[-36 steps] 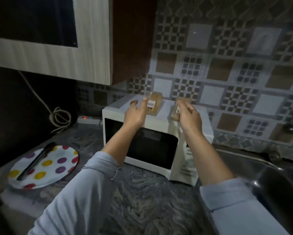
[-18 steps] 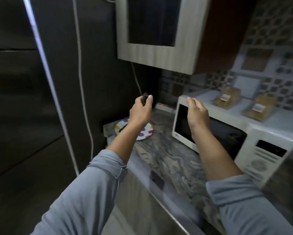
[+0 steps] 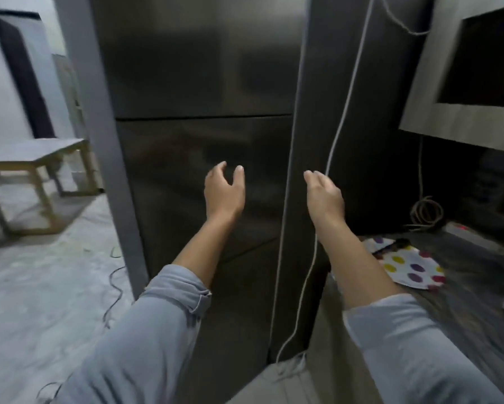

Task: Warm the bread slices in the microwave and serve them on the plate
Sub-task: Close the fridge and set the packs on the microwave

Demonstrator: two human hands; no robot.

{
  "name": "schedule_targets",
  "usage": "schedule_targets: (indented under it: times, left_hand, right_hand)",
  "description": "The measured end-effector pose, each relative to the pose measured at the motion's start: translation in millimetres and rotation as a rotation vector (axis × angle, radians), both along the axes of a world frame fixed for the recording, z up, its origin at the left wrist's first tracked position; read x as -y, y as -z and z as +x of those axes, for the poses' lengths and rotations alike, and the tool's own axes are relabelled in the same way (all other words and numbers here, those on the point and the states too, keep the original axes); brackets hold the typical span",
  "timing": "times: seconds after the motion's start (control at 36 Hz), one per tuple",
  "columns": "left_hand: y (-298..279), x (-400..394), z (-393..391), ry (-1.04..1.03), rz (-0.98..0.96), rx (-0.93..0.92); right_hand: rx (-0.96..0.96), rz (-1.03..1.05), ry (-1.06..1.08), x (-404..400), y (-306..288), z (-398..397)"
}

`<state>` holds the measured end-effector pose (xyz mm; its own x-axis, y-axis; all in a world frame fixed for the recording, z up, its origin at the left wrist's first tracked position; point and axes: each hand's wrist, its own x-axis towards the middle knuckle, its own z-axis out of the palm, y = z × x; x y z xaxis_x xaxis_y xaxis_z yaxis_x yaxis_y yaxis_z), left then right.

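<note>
**Both hands raised and free in front of the dark fridge**

Nearest to me are my pale blue sleeves (image 3: 145, 330), pushed up over the forearms. My left hand (image 3: 224, 191) is lifted in front of me, fingers loosely spread and a little curved, thumb apart, with nothing in it. My right hand (image 3: 325, 196) is up at the same height, fingers relaxed and pointing forward, also holding nothing. A thin white cord (image 3: 314, 258) hangs down just beside my right wrist; I cannot tell if it touches my arm.

Low on my right is the dark marbled bench (image 3: 463, 275). On it sits the plate (image 3: 414, 269), white with coloured dots, partly hidden behind my right forearm. A dark utensil (image 3: 390, 246) lies on the plate's far edge. No bread is on the plate. Beyond the plate a coil of cable (image 3: 425, 212) rests against the dark wall, next to a small red light (image 3: 463, 228).

Straight ahead of both hands stands the tall dark fridge (image 3: 201, 83), its two doors closed; neither hand touches it. Up on the right hangs a grey-framed wall cabinet (image 3: 437, 106). Far on my left, across the pale floor (image 3: 41, 272), a low wooden table (image 3: 32, 161) stands near a doorway.
</note>
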<state>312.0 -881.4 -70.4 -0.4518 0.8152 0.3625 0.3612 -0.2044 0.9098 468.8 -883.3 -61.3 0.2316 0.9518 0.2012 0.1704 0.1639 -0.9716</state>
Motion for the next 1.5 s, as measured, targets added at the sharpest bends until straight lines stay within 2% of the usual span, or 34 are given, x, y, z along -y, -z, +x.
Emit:
schedule_targets:
  times: [0.11,0.19,0.39,0.61,0.83,0.94,1.08,1.22,1.36,1.5]
  left_hand:
    - [2.3,4.1,-62.6,-0.302,0.102,-0.156]
    - [7.7,2.8,-97.6,-0.462,0.080,-0.268]
    - [24.1,-16.6,-156.4,-0.440,-0.065,-0.422]
    - [39.8,-44.6,-180.6,-0.508,-0.060,-0.497]
    - [39.7,-78.2,-212.2,-0.492,-0.044,-0.449]
    - [38.5,-111.0,-236.7,-0.520,-0.079,-0.389]
    - [43.2,-155.0,-260.1,-0.566,-0.022,-0.292]
    - [47.1,-206.8,-276.6,-0.482,-0.001,-0.136]
    - [47.3,-251.0,-294.4,-0.438,-0.103,-0.142]
    - [51.2,-289.5,-305.4,-0.357,-0.161,-0.149]
  right_hand:
    - [0.021,0.017,-0.123,-10.9,-1.5,-69.7]
    - [0.026,0.031,-0.177,-17.2,5.0,-113.5]
    - [0.129,0.050,-0.239,-35.2,15.5,-195.4]
    - [0.349,0.062,-0.276,-63.0,28.1,-248.1]
    - [0.477,0.149,-0.207,-98.7,45.1,-278.5]
    - [0.635,0.219,-0.141,-127.9,51.1,-291.6]
    - [0.750,0.332,-0.081,-169.7,53.6,-303.3]
    - [0.845,0.382,-0.018,-213.9,51.7,-315.8]
    - [0.851,0.394,0.007,-249.4,52.5,-328.6]
    - [0.942,0.380,0.034,-277.6,54.3,-330.5]
